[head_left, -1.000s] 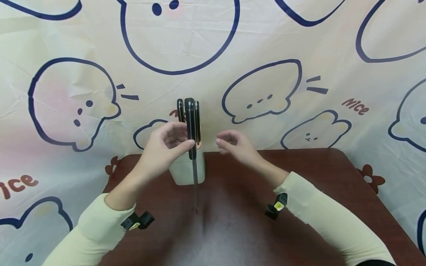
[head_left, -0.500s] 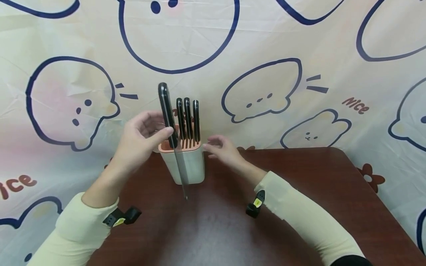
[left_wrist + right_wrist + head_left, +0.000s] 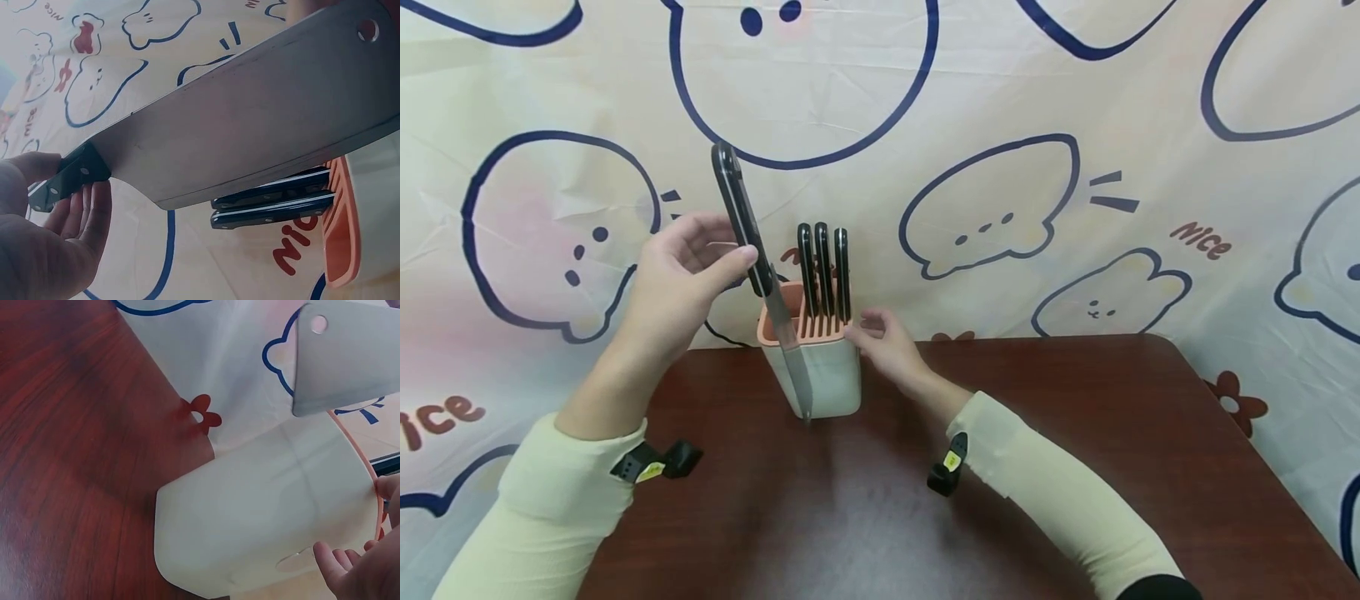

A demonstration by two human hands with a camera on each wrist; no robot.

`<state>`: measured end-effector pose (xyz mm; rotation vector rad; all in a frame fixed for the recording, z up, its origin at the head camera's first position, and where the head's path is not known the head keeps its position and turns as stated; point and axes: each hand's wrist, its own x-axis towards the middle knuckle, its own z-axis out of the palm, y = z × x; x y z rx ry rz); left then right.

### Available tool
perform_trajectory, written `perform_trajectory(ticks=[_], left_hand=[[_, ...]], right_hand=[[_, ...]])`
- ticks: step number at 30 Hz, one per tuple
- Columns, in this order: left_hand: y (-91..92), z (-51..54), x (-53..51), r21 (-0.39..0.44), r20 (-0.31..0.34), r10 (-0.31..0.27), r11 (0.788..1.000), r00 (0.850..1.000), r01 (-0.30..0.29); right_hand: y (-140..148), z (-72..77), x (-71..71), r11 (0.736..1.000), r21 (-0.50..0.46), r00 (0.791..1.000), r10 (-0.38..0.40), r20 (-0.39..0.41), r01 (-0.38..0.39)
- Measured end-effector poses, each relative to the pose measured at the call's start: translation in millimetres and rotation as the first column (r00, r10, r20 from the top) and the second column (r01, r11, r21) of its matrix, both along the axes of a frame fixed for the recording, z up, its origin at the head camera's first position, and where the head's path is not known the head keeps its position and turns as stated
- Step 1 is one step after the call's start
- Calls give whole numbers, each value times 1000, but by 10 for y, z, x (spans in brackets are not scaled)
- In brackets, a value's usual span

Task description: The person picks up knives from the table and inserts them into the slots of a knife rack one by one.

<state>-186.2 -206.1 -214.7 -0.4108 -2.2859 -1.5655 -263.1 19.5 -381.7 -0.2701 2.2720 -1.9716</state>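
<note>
My left hand (image 3: 677, 275) grips the black handle of a cleaver (image 3: 244, 112), which is raised left of and in front of a knife holder (image 3: 820, 379). The broad steel blade, with a hole near its end, slants down past the holder's front in the head view. Several black-handled knives (image 3: 823, 271) stand in the slots of the holder's orange top. At the holder's right side, my right hand (image 3: 889, 348) touches near the rim with relaxed fingers. In the right wrist view the fingertips (image 3: 326, 556) lie by the pale wall.
The holder stands near the back of a dark red-brown table (image 3: 1037, 467). Behind it hangs a cream cloth (image 3: 985, 75) printed with cartoon outlines. Left of the knife slots, the orange top has a wider compartment (image 3: 792, 298).
My left hand has lifted the cleaver up and to the left, and tilted it. My right hand has moved left to the side of the holder. The holder stays put.
</note>
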Motion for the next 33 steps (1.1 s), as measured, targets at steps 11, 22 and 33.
perform_trajectory(ticks=[11,22,33], left_hand=[[25,152,-82,48,-35,-21,999,999,23],[16,324,-234,232,-71,-84,968,994,99],[-25,437,-403,275,-66,-31,960,997,48]], right_hand=[[-74,23,43,1000,-2,994,-15,109,16],[-69,17,28,1000,-25,995,-16,97,19],[-70,44,30,1000,-16,995,-11,95,12]])
